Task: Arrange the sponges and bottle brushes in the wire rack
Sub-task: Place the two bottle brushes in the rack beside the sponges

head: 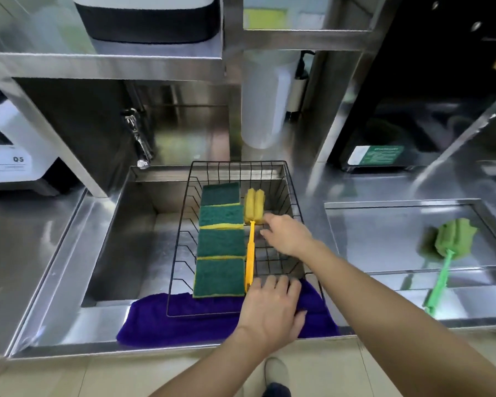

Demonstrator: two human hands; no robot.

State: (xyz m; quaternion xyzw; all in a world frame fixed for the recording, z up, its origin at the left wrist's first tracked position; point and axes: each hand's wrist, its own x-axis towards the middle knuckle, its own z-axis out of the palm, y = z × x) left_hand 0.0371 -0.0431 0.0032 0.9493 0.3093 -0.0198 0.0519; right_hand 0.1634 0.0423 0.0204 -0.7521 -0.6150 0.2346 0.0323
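A black wire rack (181,239) sits in the steel sink on a purple cloth. Several green-and-yellow sponges (221,242) lie in a row down its left half. Beside them lies a yellow bottle brush (251,242), foam head at the far end. My left hand (272,308) rests on the rack's near edge by the handle's end, fingers curled, touching the handle tip. My right hand (288,233) hovers inside the rack just right of the brush, fingers spread and empty. A green bottle brush (447,253) lies on the steel tray to the right.
The purple cloth (161,319) drapes over the sink's (121,224) front lip. A tap (138,138) hangs over the sink's back left. A white cylinder (267,98) stands behind the rack. A white machine (9,150) stands at left, a black one (384,156) at right.
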